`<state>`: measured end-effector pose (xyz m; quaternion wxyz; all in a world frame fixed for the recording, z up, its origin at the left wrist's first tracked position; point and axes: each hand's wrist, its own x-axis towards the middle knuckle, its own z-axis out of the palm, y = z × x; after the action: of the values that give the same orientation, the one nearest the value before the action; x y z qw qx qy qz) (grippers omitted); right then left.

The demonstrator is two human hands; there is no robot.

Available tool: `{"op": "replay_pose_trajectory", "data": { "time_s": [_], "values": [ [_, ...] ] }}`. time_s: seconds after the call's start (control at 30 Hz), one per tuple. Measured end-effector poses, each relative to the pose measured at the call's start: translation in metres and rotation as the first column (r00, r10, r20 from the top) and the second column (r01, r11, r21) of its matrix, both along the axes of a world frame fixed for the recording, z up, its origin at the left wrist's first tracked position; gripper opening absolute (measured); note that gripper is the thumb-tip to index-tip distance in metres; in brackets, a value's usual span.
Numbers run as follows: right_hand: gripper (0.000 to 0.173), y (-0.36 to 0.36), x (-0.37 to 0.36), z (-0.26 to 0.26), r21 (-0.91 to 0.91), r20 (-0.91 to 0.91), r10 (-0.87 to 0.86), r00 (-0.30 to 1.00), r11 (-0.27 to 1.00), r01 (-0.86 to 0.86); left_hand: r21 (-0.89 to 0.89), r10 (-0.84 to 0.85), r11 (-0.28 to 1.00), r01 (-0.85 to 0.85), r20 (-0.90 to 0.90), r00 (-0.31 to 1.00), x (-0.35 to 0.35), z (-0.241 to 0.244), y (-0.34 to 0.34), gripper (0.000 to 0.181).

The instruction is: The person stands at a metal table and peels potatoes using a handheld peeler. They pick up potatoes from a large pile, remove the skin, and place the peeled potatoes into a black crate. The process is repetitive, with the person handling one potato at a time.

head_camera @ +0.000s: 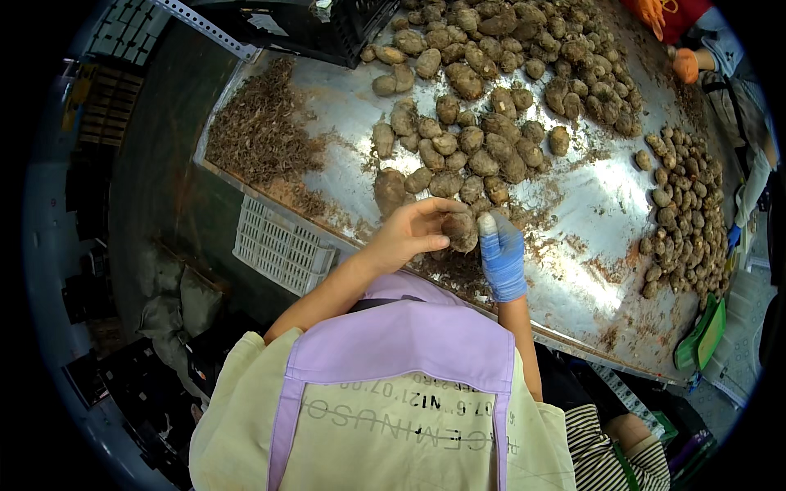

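A brown, hairy taro corm (460, 232) sits between the fingers and thumb of my bare left hand (412, 232), just above the near edge of the metal-topped table. My right hand (502, 258) wears a blue glove with a whitish thumb tip and is close to the corm's right side. Its fingers are mostly hidden, so I cannot tell whether they hold anything or touch the corm. A loose group of taro corms (471, 140) lies just beyond my hands. Dark fibrous scraps (457, 276) are scattered below them.
A large taro heap (589, 55) covers the far side; another pile (688, 208) lies right. Peelings (264, 129) cover the left corner near a black crate (295, 30). A white plastic basket (279, 245) is below the table edge. Co-workers' orange-gloved hand (685, 65) and blue-gloved hand (734, 235) are at right.
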<state>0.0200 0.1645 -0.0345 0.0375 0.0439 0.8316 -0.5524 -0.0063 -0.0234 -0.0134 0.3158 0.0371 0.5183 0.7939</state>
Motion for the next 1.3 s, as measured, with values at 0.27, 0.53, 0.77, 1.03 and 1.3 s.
{"op": "replay_pose_trajectory", "data": {
  "time_s": [0.27,0.53,0.77,1.03,1.3],
  "values": [
    [0.044,-0.004,0.008,0.016,-0.562,0.198,0.049,0.979,0.824,0.072,0.137,0.076,0.989,-0.058,-0.135,0.988,0.003,-0.014,-0.001,0.041],
    [0.040,-0.014,0.010,0.012,-0.242,0.042,0.098,0.994,0.967,-0.085,-0.269,-0.060,0.960,-0.081,-0.477,0.877,0.000,-0.008,0.001,0.037],
    [0.041,-0.010,0.012,0.008,-0.460,0.242,0.040,0.969,0.884,0.079,-0.129,0.048,0.988,-0.084,-0.261,0.964,0.002,0.000,0.006,0.055],
    [0.049,-0.013,0.008,0.011,-0.355,0.071,0.059,0.996,0.935,-0.030,-0.382,0.013,0.891,-0.244,-0.517,0.856,0.005,-0.006,0.010,0.051],
    [0.031,-0.009,0.007,0.014,-0.329,0.018,-0.037,0.999,0.944,0.041,-0.394,-0.012,0.893,-0.217,-0.503,0.864,0.007,-0.015,0.006,0.045]
  ]
}}
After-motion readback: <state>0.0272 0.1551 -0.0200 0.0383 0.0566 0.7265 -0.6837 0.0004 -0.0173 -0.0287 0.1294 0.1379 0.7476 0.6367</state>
